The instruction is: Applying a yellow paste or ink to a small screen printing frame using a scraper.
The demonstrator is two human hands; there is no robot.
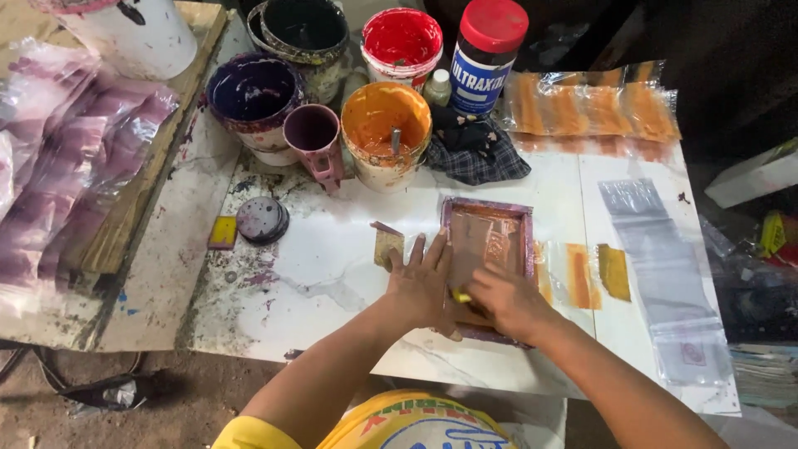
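Observation:
A small framed printing screen (487,238) with a purple-stained rim and orange-brown ink lies flat on the white marble-look table (332,274). My left hand (422,283) presses flat on the screen's left edge, fingers spread. My right hand (505,301) is closed on a small yellow squeegee (460,295) at the near end of the screen. A clear plastic bag with orange print stripes (579,276) sticks out from under the screen on the right.
Paint tubs stand at the back: orange (386,133), red (402,41), purple (253,96), black (304,29), plus a purple mug (314,137), a red-lidded jar (487,54) and a dark rag (475,150). Printed bags lie at back right (594,108), purple ones left (58,166), clear ones right (665,258).

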